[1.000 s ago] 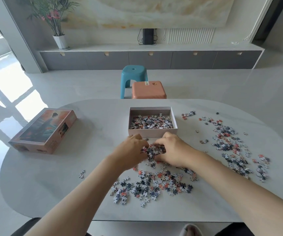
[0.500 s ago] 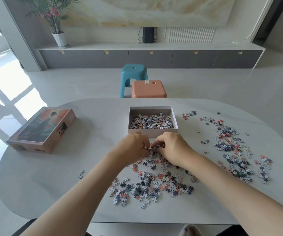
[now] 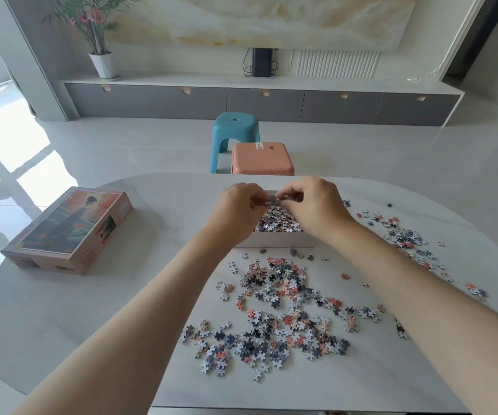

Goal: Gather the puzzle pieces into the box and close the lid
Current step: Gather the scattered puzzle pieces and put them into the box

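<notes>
Sprawling nearest on the table point(image 3: 92, 324), a big heap of puzzle pieces point(image 3: 271, 319) lies loose, bare tabletop to its left. Beyond, the box point(image 3: 277, 242) is partly filled; over it left hand point(image 3: 238, 208) and right hand point(image 3: 313, 205), fingers curled, pinch a small clump. Another scatter point(image 3: 406, 238) trails near the right edge. The lid point(image 3: 71, 229) waits well apart, left: perhaps 1 third done.

teal stool point(image 3: 235, 127), salmon stool point(image 3: 262, 159), pink, navy, white puzzle pieces point(image 3: 274, 319)
</notes>
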Demonstrator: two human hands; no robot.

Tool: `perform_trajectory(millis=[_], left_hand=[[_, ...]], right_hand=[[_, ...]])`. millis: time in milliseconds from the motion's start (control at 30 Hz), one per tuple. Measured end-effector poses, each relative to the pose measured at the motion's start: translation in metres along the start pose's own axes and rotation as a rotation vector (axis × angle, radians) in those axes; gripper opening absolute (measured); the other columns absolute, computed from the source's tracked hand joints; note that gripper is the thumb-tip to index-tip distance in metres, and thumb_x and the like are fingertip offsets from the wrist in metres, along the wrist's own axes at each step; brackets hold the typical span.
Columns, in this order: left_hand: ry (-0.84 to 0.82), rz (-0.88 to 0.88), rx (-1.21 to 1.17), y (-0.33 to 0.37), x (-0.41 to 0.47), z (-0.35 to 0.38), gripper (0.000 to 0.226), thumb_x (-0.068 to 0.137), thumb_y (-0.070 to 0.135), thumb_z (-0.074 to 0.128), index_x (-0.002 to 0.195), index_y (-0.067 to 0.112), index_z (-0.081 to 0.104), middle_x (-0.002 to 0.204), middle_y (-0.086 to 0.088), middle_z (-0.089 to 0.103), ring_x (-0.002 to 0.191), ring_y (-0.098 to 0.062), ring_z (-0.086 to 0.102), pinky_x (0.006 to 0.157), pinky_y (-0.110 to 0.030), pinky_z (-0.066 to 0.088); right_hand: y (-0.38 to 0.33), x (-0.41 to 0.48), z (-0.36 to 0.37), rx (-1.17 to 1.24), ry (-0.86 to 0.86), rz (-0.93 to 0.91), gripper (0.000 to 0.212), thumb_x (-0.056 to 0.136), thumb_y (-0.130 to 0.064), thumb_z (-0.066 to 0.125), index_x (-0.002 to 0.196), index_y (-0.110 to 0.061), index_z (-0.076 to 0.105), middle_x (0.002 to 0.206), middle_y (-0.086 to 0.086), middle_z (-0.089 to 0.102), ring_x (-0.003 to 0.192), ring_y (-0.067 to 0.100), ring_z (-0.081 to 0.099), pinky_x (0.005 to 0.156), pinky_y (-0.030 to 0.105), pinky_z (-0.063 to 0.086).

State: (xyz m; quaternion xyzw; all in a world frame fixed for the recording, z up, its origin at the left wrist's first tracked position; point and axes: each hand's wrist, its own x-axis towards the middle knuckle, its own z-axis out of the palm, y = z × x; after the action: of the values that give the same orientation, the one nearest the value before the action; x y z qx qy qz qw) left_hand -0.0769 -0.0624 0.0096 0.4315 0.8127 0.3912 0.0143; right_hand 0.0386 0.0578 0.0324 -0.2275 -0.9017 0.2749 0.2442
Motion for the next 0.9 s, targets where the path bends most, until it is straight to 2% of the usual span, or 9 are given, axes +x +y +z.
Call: perform_trajectory(millis=[167,233,400,467,533,600,700,833,900], left_hand=[[-0.076,-0.001,0.19,-0.024,0.004,0.006,0.02,0.092,0.027,0.055,0.102,0.027,0.073,0.104,0.002,0.067,0.097,-0.022,0.056,0.089,-0.038,0.046],[-0.114,0.007,0.274,-0.031,0.001,0.006,0.027,0.094,0.029,0.047,0.102,0.028,0.072,0.113,0.006,0.066,0.105,-0.024,0.053,0.095,-0.041,0.042],[-0.145,0.006,0.255,-0.029,-0.006,-0.001,0.035,0.098,0.031,0.039,0.122,0.028,0.064,0.128,0.004,0.058,0.115,-0.023,0.049,0.103,-0.041,0.038],[-0.145,0.04,0.252,-0.025,-0.018,-0.006,0.033,0.097,0.032,0.043,0.124,0.029,0.062,0.126,0.004,0.056,0.115,-0.022,0.048,0.102,-0.04,0.038],[-0.155,0.1,0.293,-0.02,-0.037,-0.016,0.032,0.094,0.035,0.05,0.124,0.031,0.06,0.126,0.005,0.054,0.114,-0.02,0.046,0.101,-0.039,0.039],[-0.225,0.111,0.346,-0.015,-0.058,-0.03,0.036,0.088,0.041,0.059,0.122,0.032,0.057,0.124,0.003,0.049,0.114,-0.018,0.044,0.099,-0.038,0.041],[-0.493,-0.058,0.466,-0.007,-0.081,-0.054,0.054,0.074,0.056,0.07,0.119,0.034,0.052,0.12,0.001,0.045,0.104,-0.017,0.047,0.092,-0.034,0.045],[-0.808,-0.369,0.624,-0.008,-0.106,-0.076,0.093,0.048,0.072,0.078,0.126,0.039,0.039,0.123,0.0,0.039,0.093,-0.022,0.057,0.087,-0.04,0.052],[-0.85,-0.418,0.666,-0.013,-0.119,-0.076,0.111,0.039,0.076,0.078,0.132,0.04,0.029,0.128,-0.002,0.032,0.104,-0.026,0.054,0.091,-0.043,0.051]], right_hand=[[0.006,0.019,0.014,-0.176,-0.284,0.047,0.027,0.1,-0.021,0.052,0.12,-0.016,0.07,0.127,0.003,0.066,0.118,0.022,0.057,0.096,0.023,0.038],[0.008,0.017,0.015,-0.195,-0.311,0.025,0.03,0.101,-0.02,0.05,0.125,-0.015,0.067,0.134,0.005,0.061,0.125,0.023,0.053,0.103,0.027,0.036],[0.004,0.006,0.012,-0.143,-0.127,-0.082,0.026,0.094,-0.007,0.056,0.114,-0.013,0.073,0.118,0.005,0.069,0.11,0.019,0.062,0.098,0.02,0.041],[-0.002,-0.004,0.01,-0.111,-0.079,-0.125,0.023,0.093,-0.009,0.059,0.108,-0.016,0.075,0.11,0.002,0.07,0.099,0.016,0.063,0.094,0.025,0.048],[-0.014,-0.02,0.008,-0.089,-0.147,-0.148,0.021,0.092,-0.014,0.061,0.107,-0.02,0.074,0.107,-0.002,0.066,0.094,0.013,0.06,0.09,0.031,0.05],[-0.025,-0.041,0.007,-0.128,-0.383,-0.131,0.027,0.091,-0.029,0.065,0.117,-0.025,0.069,0.116,-0.003,0.06,0.104,0.014,0.057,0.093,0.035,0.048],[-0.032,-0.076,0.015,-0.272,-0.692,-0.08,0.07,0.081,-0.065,0.064,0.14,-0.034,0.045,0.145,-0.003,0.039,0.132,0.018,0.039,0.107,0.046,0.039],[-0.034,-0.116,0.036,-0.358,-0.745,-0.173,0.1,0.076,-0.086,0.044,0.154,-0.035,0.007,0.163,-0.001,0.003,0.15,0.024,-0.001,0.12,0.053,0.006],[-0.032,-0.131,0.047,-0.404,-0.769,-0.208,0.106,0.073,-0.092,0.033,0.153,-0.037,-0.01,0.162,0.001,-0.018,0.147,0.023,-0.023,0.118,0.056,-0.007]])
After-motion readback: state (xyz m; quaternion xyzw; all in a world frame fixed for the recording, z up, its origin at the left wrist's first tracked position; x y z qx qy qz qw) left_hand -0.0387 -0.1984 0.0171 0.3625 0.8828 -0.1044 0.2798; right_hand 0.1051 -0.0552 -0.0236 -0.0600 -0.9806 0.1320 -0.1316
